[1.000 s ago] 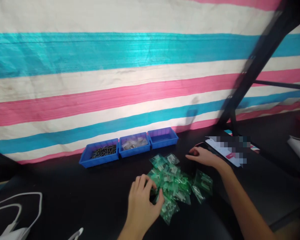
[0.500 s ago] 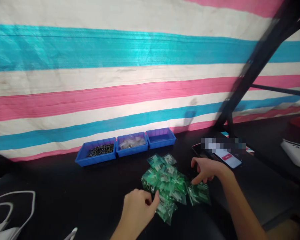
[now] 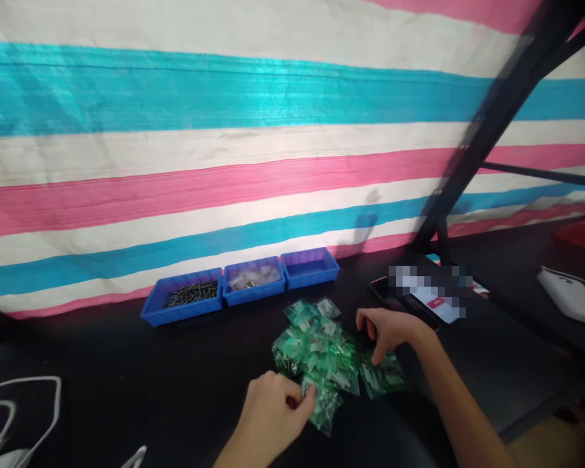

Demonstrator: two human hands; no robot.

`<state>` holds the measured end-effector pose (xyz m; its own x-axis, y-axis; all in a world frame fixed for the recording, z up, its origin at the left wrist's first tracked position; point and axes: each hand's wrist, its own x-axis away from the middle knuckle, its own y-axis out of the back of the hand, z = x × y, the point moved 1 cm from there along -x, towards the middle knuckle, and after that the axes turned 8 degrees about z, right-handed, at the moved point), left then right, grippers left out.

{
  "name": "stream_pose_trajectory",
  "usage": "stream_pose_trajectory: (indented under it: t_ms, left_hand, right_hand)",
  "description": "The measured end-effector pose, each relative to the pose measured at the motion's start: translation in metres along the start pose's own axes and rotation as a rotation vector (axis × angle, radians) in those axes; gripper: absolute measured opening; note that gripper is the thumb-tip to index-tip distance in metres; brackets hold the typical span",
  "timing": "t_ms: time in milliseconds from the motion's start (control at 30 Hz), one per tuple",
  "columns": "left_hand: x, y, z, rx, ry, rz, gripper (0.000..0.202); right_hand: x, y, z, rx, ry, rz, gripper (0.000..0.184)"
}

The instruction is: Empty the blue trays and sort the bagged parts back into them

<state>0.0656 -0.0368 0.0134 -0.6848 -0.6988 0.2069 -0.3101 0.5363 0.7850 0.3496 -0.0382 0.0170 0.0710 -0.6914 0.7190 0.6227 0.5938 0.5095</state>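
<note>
A heap of small green-tinted clear plastic bags [image 3: 322, 344] lies on the black table, each with small parts inside that I cannot make out well. My left hand [image 3: 277, 406] is at the heap's near left side, fingers curled and thumb closed in at the edge of the nearest plastic bag [image 3: 325, 406]. Over the right side, my right hand [image 3: 387, 328] hovers with thumb and forefinger apart and nothing visible between them. Just below its thumb lies another green bag [image 3: 383, 377], at the heap's right edge.
Behind the heap stand three blue trays in a row: one with dark screws [image 3: 192, 294], one with clear packets [image 3: 256, 278], and a third blue tray [image 3: 311, 270]. Phones [image 3: 419, 305] lie right of my right hand. White cables [image 3: 56, 396] lie at left; a black metal frame [image 3: 472, 149] slants up at right.
My left hand has moved slightly right, its thumb now over the nearest bag's edge. My right hand has shifted slightly left, fingers still apart. The whole view has also drifted a little.
</note>
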Motion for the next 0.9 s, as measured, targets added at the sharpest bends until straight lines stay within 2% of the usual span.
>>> stream_pose_trajectory:
  t_ms: [300,433,667,800,900]
  left_hand:
    - [-0.003,-0.001,-0.002,-0.019,0.01,-0.053,0.049]
    - [-0.004,-0.001,0.001,0.012,0.031,-0.087,0.048]
    - [-0.003,0.007,0.002,-0.049,0.095,-0.325,0.049]
    - [0.0,0.011,-0.003,-0.068,-0.029,-0.487,0.04]
    - [0.002,0.012,-0.005,-0.032,-0.117,-0.527,0.031]
  right_hand:
    - [-0.018,0.0,-0.009,-0.006,0.079,-0.114,0.058]
    - [-0.019,0.002,-0.003,0.013,0.089,-0.242,0.045]
    - [-0.013,0.002,0.018,0.185,0.01,-0.517,0.036]
    - [-0.019,-0.005,0.026,0.239,0.011,-0.61,0.036]
    - [-0.027,-0.01,0.031,0.258,-0.016,-0.677,0.037]
